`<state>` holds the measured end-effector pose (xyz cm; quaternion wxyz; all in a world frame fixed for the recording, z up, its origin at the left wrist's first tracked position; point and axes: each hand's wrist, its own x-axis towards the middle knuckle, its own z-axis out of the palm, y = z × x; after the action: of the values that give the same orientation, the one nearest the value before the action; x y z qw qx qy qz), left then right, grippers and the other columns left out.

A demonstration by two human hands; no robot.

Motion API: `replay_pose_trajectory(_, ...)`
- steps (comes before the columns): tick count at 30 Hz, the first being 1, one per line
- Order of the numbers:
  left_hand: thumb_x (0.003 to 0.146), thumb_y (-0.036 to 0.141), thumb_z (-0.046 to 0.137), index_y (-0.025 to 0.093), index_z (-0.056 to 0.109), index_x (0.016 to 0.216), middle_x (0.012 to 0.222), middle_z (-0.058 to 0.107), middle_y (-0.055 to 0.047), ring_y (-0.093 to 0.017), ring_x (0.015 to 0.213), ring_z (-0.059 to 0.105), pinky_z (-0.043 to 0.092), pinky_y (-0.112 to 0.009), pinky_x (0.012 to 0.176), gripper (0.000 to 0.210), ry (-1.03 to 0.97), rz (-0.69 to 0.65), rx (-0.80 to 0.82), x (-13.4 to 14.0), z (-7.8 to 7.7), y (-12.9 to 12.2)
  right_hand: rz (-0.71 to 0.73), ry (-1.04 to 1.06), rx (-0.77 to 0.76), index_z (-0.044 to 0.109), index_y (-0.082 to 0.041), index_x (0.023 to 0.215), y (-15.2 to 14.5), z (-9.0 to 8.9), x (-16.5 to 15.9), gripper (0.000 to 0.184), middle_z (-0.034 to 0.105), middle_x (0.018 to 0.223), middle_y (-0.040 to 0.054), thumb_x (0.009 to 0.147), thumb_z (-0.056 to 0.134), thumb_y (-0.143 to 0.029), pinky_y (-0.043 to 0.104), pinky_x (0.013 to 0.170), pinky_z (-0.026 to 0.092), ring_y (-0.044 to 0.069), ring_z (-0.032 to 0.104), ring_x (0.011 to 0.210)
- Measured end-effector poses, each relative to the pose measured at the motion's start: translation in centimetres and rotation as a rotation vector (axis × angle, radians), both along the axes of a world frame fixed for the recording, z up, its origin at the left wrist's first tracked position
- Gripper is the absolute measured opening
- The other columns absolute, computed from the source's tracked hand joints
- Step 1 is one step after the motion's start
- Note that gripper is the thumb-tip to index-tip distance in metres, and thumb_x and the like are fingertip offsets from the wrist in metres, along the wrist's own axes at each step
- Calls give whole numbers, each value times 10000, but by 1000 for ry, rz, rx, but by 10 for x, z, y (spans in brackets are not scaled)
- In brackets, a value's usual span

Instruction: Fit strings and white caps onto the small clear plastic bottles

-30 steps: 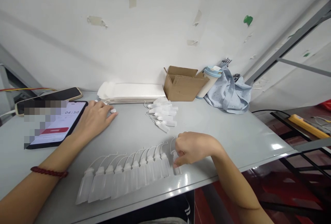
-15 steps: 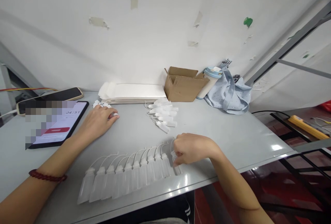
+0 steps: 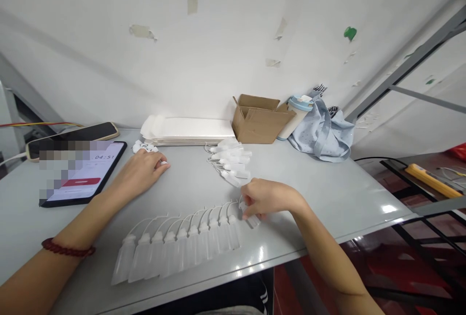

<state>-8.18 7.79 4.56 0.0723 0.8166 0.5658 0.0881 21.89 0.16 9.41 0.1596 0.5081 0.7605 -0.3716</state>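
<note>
My right hand [image 3: 271, 197] is closed round the upper part of a small translucent squeeze bottle [image 3: 254, 222], which leans at the right end of a row. That row of similar bottles [image 3: 182, 251] lies side by side along the front of the table, each with a thin curved strap at its neck. Farther left, my left hand [image 3: 143, 172] rests on the table with curled fingers. A small white piece [image 3: 163, 163] shows between its thumb and fingertips. Just behind it lie more small white pieces [image 3: 144, 147], partly covered by the hand.
A loose heap of the bottles [image 3: 231, 157] lies mid-table. Behind stand flat white boxes [image 3: 192, 128], an open cardboard box [image 3: 260, 125], a lidded cup [image 3: 296, 116] and a blue cloth bag [image 3: 324, 135]. A tablet [image 3: 85, 179] and a phone [image 3: 80, 138] lie at left.
My right hand has moved slightly away from me, and the bottle in it has lifted and shifted back from the row's end. The left hand stays in place.
</note>
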Motion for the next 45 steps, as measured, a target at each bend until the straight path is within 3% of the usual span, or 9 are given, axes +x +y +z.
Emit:
replay_pose_trajectory(3, 863, 367, 395, 112, 644, 925, 776, 664, -115, -315, 893, 514, 391, -379, 742, 362, -15, -8, 2, -1, -2, 1, -17, 19, 43, 561, -116, 1025, 2, -2, 1, 372, 560, 465, -41, 729, 678, -310, 226, 495, 352, 174, 591, 632)
replay_pose_trajectory(5, 855, 381, 389, 116, 643, 920, 772, 664, -119, -322, 894, 519, 395, -384, 742, 373, -27, -9, 7, -2, -4, 2, 5, 32, 44, 532, -117, 1094, 4, -3, 1, 426, 571, 475, -38, 738, 680, -298, 228, 508, 348, 188, 599, 705)
replay_pose_trajectory(10, 824, 417, 393, 166, 636, 836, 737, 659, -116, -337, 870, 524, 398, -399, 721, 350, -107, -17, 52, -5, -12, 4, 29, 2, 47, 585, -126, 990, 6, -4, 2, 281, 574, 503, -29, 748, 660, -246, 229, 513, 346, 168, 575, 647)
replay_pose_trajectory(15, 808, 463, 435, 186, 617, 772, 702, 641, -102, -320, 828, 537, 391, -374, 671, 334, -144, -10, 56, -5, -14, 4, 46, 14, 219, 624, -156, 922, 6, -3, 4, 224, 620, 683, 11, 715, 673, -226, 224, 507, 325, 159, 553, 670)
replay_pose_trajectory(23, 767, 584, 542, 206, 622, 695, 765, 666, -28, -204, 720, 559, 391, -302, 654, 393, -484, 98, -51, 19, 12, -18, -101, 506, 503, 603, -180, 1008, 5, -3, -3, 176, 635, 722, -13, 834, 577, -186, 235, 624, 447, 113, 567, 639)
replay_pose_trajectory(28, 711, 520, 666, 198, 603, 734, 598, 609, 25, -141, 584, 564, 431, -253, 601, 329, -779, 81, -346, 38, 24, -40, -74, 698, 704, 619, -205, 1072, 2, -14, -16, 203, 662, 913, 27, 883, 545, -215, 246, 659, 489, 132, 588, 771)
replay_pose_trajectory(34, 684, 451, 721, 196, 591, 728, 546, 538, 64, -85, 486, 484, 406, -200, 500, 289, -910, 35, -379, 44, 26, -51, 7, 724, 874, 599, -203, 1157, 1, -24, -25, 260, 644, 1014, 77, 920, 495, -179, 320, 774, 513, 162, 609, 865)
replay_pose_trajectory(39, 661, 344, 748, 196, 580, 704, 498, 470, 90, -72, 448, 460, 399, -181, 458, 228, -971, 27, -392, 48, 27, -55, 38, 713, 910, 566, -186, 1203, 1, -33, -29, 298, 614, 1050, 97, 922, 478, -138, 326, 795, 524, 172, 612, 922)
replay_pose_trajectory(45, 688, 370, 722, 185, 572, 729, 545, 568, 57, -90, 489, 511, 446, -210, 497, 242, -1100, 0, -354, 55, 26, -60, 119, 696, 942, 525, -200, 1239, -1, -40, -35, 323, 603, 1067, 107, 930, 451, -142, 341, 768, 545, 189, 614, 926)
